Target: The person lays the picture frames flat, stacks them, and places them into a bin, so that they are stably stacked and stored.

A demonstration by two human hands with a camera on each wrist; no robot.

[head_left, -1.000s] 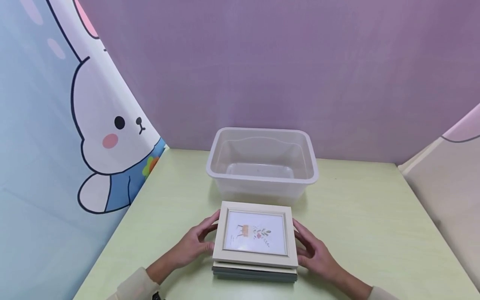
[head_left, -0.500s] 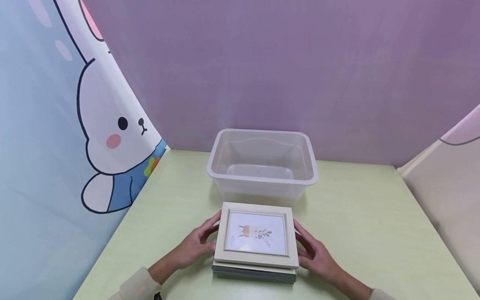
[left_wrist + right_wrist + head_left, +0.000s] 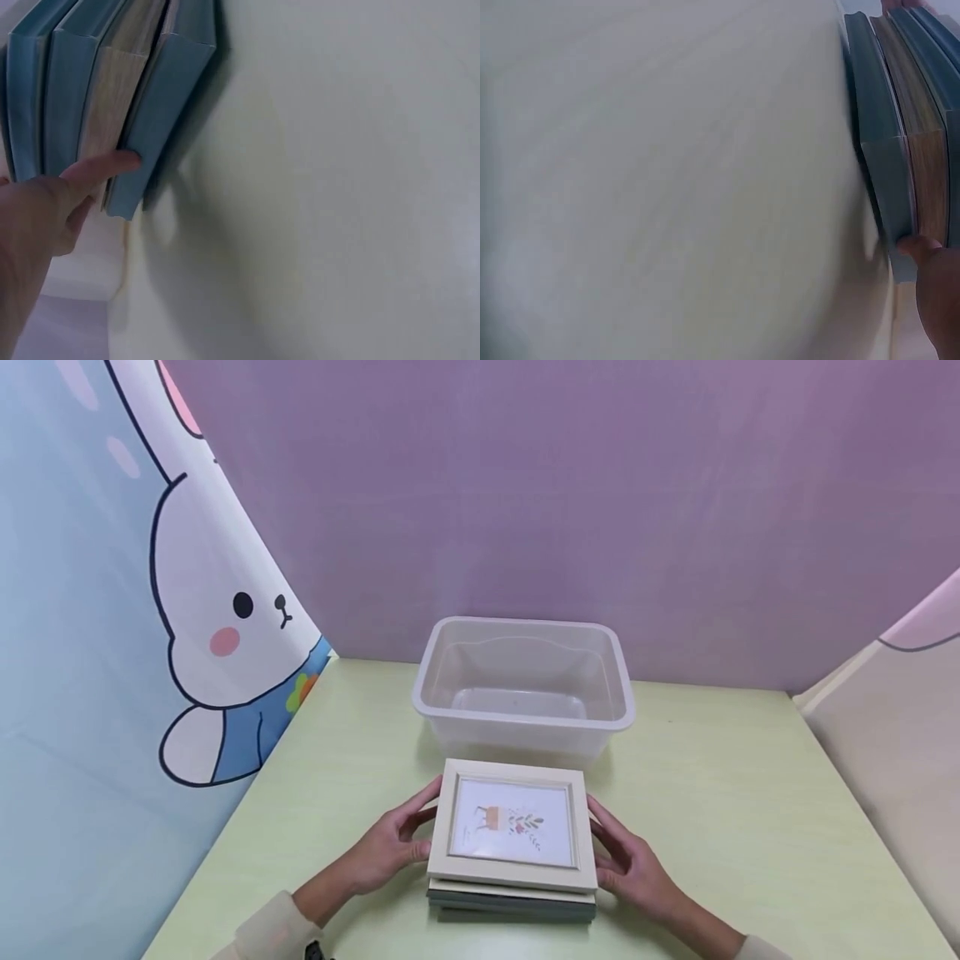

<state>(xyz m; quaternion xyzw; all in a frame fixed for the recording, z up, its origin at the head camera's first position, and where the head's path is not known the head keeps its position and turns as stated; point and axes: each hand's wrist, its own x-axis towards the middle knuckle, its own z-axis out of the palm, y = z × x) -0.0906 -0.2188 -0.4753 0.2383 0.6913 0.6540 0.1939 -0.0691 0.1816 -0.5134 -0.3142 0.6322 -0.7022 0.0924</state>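
Observation:
A stack of several picture frames [image 3: 512, 877] lies near the front of the table, topped by a cream frame [image 3: 442, 827] with an animal-and-flowers print. My left hand [image 3: 384, 852] grips the stack's left side and my right hand [image 3: 636, 870] grips its right side. In the left wrist view, the thumb presses across the edges of the blue and wood-toned frames [image 3: 165, 97]. Seen from the right wrist, the other thumb [image 3: 919, 247] lies on the lower frames [image 3: 892, 195]. Fingers on the far side are partly hidden. Whether the lowest edge touches the table, I cannot tell.
Just behind the stack stands a whitish plastic bin [image 3: 525, 723], its inside visible and holding nothing. The pale green table [image 3: 750, 793] meets a purple backdrop [image 3: 570, 502]. A rabbit-print curtain [image 3: 202, 577] borders the left side, and a pale cloth [image 3: 900, 727] the right.
The top frame has shifted very slightly up in the head view, and a narrower dark strip now shows under the stack's front edge. Both hands keep their grip; the bin stays put.

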